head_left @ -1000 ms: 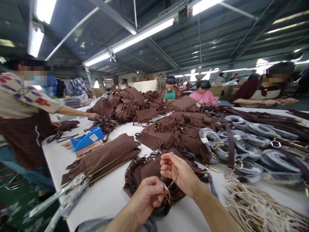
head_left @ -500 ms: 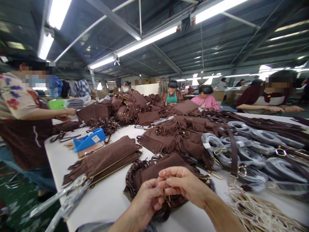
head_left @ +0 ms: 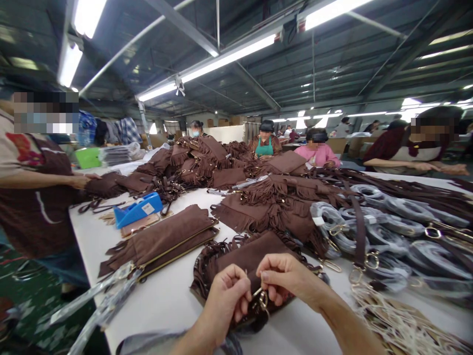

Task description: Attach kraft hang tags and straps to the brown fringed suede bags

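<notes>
1. Working at the bag's near edge, head view, the only one: your left hand [head_left: 232, 292] and right hand [head_left: 281, 277] sit either side of a gold zip [head_left: 257, 292], near each other but apart.
2. Left grip: narrow, fingers curled in, thumb against the index side. Can't tell whether it closes on the bag edge or on nothing; the fingers hide it.
3. Right grip: narrow too, thumb and index drawn together just above the zip's end. Can't tell what, if anything, is between them.
4. The fringed brown bag [head_left: 240, 256] lies on the white table [head_left: 185, 305] in front of you, fringe toward your left, gold clasp [head_left: 263, 301] hanging at the zip end below your fingertips.
5. Change: half a second ago your fingertips met over that spot and covered most of it. Now the hands have parted, and zip and clasp show between them.
6. Meaning, my read: you're on fine two-handed work at the zip end, bag staying put.
7. Around you: stacked brown pouches [head_left: 166, 239] and blue tape dispenser [head_left: 138, 209] left; plastic-wrapped straps [head_left: 391, 227] and white-corded tags [head_left: 391, 315] right.
8. Co-worker's hand [head_left: 82, 181], far left, has dropped lower, at another brown piece. Well apart from yours.
</notes>
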Motion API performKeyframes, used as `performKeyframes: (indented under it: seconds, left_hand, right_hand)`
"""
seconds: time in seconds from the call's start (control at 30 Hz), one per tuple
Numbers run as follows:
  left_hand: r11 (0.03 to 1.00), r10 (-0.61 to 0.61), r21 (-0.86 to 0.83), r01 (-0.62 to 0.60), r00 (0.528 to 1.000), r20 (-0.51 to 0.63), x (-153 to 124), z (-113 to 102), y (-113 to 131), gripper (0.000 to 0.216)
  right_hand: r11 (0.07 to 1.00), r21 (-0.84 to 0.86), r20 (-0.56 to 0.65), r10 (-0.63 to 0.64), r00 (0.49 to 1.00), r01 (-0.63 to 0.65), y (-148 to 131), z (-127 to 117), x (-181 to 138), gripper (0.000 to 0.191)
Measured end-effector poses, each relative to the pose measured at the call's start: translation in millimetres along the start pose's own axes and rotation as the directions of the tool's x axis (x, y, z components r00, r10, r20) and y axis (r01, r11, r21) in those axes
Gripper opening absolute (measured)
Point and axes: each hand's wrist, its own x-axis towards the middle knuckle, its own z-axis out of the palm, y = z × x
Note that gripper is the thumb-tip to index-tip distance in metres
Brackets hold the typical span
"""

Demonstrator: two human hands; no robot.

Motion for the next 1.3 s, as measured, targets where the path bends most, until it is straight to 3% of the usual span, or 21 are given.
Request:
performKeyframes:
  seconds: [0.23, 0.53, 0.8, 1.0, 1.3]
  left_hand:
    - [0.995, 0.035, 0.095, -0.031, 0.998, -0.044, -2, 3, 4, 0.039]
    - [0.961, 0.199, 0.196, -0.194, 0.98, -0.01, 2, -3, -3, 0.031]
    - [0.911, 0.269, 0.332, -0.245, 0.963, -0.028, 0, -4, -3, 0.023]
    - [0.77, 0.336, 0.584, -0.258, 0.941, -0.028, -7, -2, 0, 0.021]
    - [0.494, 0.415, 0.804, -0.329, 0.903, 0.114, -18, -1, -5, 0.023]
  right_hand:
    - [0.985, -0.107, 0.004, -0.136, 0.991, 0.136, 4, 14, 8, 0.032]
    - [0.988, -0.101, -0.014, -0.121, 0.993, 0.119, 1, 20, 5, 0.032]
    - [0.963, -0.246, -0.017, -0.12, 0.993, 0.112, -3, 26, 3, 0.023]
    - [0.854, -0.471, 0.026, -0.236, 0.971, 0.22, -5, 26, 0, 0.018]
    - [0.856, -0.492, 0.126, -0.112, 0.986, 0.16, -10, 23, -8, 0.023]
